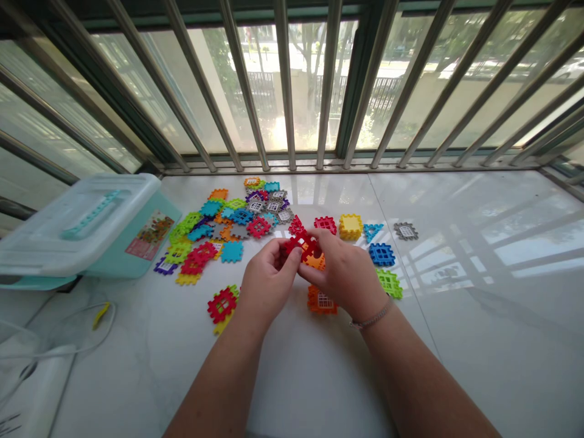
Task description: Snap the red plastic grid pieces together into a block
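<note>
My left hand (269,281) and my right hand (345,272) meet over the white sill, both pinched on a small assembly of interlocking plastic tiles: a red tile (302,243) joined to an orange one (316,262). Just below my right hand lies an orange tile with a white window insert (322,300). A red and yellow tile pair (222,306) lies to the left of my left wrist. A heap of several coloured tiles (223,225) spreads behind and left of my hands.
A pale teal storage box with a clear lid (86,225) stands at the left. Loose yellow (350,226), blue (381,254), green (390,283) and grey (406,230) tiles lie right of my hands. Window bars (287,91) close the back edge. A white cable (59,340) lies at lower left.
</note>
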The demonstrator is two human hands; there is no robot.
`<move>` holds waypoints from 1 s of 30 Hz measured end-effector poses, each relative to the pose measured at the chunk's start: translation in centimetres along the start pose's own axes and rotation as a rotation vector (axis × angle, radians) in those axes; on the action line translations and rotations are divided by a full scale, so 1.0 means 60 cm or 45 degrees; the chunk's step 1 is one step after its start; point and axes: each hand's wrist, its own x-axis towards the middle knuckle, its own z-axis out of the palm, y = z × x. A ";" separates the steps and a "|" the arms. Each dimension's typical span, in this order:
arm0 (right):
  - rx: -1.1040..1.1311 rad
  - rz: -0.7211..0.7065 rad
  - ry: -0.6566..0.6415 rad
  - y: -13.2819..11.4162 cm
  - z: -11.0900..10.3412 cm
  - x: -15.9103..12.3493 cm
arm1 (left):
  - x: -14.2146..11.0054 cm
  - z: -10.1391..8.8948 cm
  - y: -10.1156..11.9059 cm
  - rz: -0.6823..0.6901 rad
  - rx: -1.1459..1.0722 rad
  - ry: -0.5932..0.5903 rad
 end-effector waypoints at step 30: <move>0.051 0.161 -0.056 -0.005 -0.004 0.004 | -0.005 -0.002 0.008 0.019 0.190 0.063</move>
